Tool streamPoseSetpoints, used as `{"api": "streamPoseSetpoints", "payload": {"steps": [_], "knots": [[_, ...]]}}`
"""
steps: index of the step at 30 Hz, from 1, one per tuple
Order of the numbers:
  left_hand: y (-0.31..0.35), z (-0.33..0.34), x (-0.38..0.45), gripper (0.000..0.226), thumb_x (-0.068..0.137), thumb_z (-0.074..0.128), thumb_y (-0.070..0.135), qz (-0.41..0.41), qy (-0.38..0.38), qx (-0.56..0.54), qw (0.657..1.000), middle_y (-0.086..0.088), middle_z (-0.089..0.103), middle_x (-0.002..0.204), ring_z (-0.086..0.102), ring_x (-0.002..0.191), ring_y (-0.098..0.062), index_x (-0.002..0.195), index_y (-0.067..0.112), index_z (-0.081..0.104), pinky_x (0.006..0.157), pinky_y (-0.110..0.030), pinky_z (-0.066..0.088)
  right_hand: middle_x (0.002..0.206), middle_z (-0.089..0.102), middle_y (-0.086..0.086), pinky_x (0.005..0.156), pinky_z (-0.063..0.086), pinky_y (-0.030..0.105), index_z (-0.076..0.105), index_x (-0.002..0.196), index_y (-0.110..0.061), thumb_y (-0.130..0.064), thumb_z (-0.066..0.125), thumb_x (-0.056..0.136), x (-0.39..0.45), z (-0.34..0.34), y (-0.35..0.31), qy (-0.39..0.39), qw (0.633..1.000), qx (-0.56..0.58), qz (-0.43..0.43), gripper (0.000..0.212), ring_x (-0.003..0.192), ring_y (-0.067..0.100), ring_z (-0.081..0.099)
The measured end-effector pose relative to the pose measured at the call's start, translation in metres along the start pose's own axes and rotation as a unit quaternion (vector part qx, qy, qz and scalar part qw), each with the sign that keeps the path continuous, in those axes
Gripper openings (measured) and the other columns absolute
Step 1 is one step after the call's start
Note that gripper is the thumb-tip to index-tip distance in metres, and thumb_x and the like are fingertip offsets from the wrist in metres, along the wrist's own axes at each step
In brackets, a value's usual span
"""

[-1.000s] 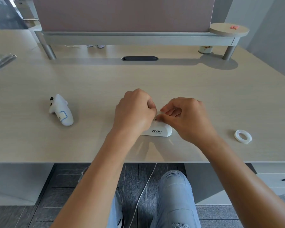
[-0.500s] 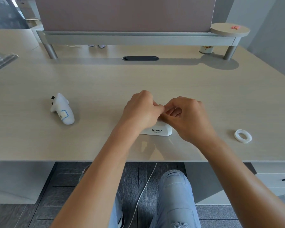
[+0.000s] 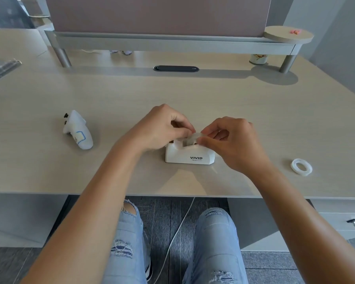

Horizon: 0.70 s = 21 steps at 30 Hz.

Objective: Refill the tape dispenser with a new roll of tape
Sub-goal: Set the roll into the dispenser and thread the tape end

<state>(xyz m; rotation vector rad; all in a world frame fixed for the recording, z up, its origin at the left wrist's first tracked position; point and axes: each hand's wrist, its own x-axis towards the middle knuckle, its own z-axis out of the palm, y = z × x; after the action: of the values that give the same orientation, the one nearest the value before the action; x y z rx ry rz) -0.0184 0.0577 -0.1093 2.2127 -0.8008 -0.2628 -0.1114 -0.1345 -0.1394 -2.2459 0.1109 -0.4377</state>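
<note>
A white tape dispenser (image 3: 190,155) marked VIVID stands on the desk (image 3: 193,95) near its front edge. A clear tape roll (image 3: 192,139) sits in the dispenser's top. My left hand (image 3: 162,128) pinches the roll from the left, above the dispenser's left end. My right hand (image 3: 232,140) pinches the roll from the right, its fingers curled over the dispenser's right end. My fingers hide most of the roll. A second, thin white tape ring (image 3: 301,167) lies flat on the desk to the right, apart from both hands.
A white handheld controller (image 3: 78,131) lies on the desk to the left. A grey raised shelf (image 3: 172,43) spans the back, with a small cup (image 3: 258,59) under its right end. A clear plastic stand (image 3: 0,66) sits far left. My knees are below the desk edge.
Both hands have lifted slightly and spread, uncovering the dispenser's left end and the clear roll between the fingertips. The dispenser has stayed where it was.
</note>
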Motion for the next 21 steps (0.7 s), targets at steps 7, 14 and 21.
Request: {"api": "streamPoseSetpoints", "payload": {"steps": [7,14,21], "knots": [[-0.004,-0.003,0.01,0.007,0.089,0.076,0.015,0.036,-0.035,-0.018,0.999,0.009,0.074,0.07,0.059,0.056,0.003,0.088,0.019,0.082,0.058,-0.018,0.051,0.084,0.077,-0.003,0.073,0.061,0.034,0.081,0.087,-0.02,-0.029,0.09,0.079,-0.001,0.0,-0.004,0.001,1.0,-0.01,0.012,0.015,0.077,0.016,0.074],[0.002,-0.004,0.01,0.013,0.092,0.068,0.012,0.094,-0.052,0.049,0.993,0.006,0.072,0.075,0.059,0.061,0.004,0.085,0.019,0.077,0.059,-0.01,0.043,0.081,0.078,-0.006,0.07,0.059,0.027,0.081,0.086,-0.02,-0.028,0.091,0.079,-0.002,-0.002,-0.008,-0.001,1.0,-0.015,0.021,0.014,0.075,0.015,0.075],[0.01,-0.003,0.004,0.01,0.093,0.061,0.023,0.144,-0.025,0.194,0.97,0.008,0.061,0.073,0.062,0.081,-0.024,0.089,0.025,0.069,0.073,-0.04,0.053,0.078,0.078,-0.007,0.07,0.06,0.028,0.08,0.084,-0.022,-0.027,0.091,0.078,-0.003,-0.001,-0.012,0.002,0.999,-0.017,0.028,0.013,0.074,0.017,0.076]]}}
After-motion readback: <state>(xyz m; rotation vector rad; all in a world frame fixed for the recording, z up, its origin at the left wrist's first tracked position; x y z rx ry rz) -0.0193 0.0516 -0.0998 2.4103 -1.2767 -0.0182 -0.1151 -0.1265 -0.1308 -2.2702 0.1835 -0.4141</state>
